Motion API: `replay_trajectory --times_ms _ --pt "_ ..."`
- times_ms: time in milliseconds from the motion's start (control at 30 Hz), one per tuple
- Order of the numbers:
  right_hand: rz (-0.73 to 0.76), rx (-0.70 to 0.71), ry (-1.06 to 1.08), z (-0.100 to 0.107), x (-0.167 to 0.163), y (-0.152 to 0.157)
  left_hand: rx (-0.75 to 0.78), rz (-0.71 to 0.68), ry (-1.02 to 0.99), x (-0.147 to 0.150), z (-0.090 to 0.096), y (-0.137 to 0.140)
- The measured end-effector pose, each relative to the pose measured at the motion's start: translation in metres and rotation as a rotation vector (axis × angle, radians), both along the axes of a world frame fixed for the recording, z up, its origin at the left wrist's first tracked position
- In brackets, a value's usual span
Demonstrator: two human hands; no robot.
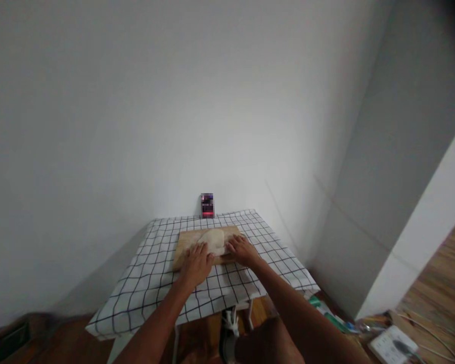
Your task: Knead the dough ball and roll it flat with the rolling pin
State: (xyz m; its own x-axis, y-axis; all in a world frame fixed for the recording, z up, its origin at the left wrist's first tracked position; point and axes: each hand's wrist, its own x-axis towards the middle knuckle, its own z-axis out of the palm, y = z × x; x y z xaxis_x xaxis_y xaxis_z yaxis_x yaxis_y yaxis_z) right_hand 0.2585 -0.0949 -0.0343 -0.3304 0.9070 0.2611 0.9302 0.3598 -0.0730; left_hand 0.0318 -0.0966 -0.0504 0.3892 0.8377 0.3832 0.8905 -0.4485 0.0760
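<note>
A pale, flattened piece of dough [213, 239] lies on a wooden board [179, 253]. My left hand [197, 261] rests on the near left of the dough, palm down, with its fingers stretched out. At the right side of the dough is my right hand [242, 249], its fingers extended over the edge. Neither hand grips anything. What looks like pale flour dusts the board around the dough. Both palms are hidden from view.
A black-and-white checked cloth [140, 287] covers the table. A phone-like upright thing [207, 206], its front blurred, leans at the back against the white wall [227, 126]. Down on the floor at right lie a white power strip [392, 345] and cables.
</note>
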Motion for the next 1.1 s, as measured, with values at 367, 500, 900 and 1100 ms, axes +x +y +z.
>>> replay_trajectory --times_ms 367,500,900,1100 --pt "-0.03 -0.053 -0.006 -0.009 0.003 0.027 -0.08 -0.027 0.002 0.002 0.003 0.038" --pt "-0.091 -0.071 0.025 -0.007 0.002 0.034 -0.118 -0.003 -0.028 0.004 0.006 0.054" --pt "-0.239 0.124 0.115 -0.009 -0.013 0.018 -0.237 -0.001 -0.19 0.001 0.015 0.083" --pt "-0.146 0.279 0.199 -0.03 -0.009 0.014 -0.324 -0.025 -0.25 -0.005 0.025 0.118"
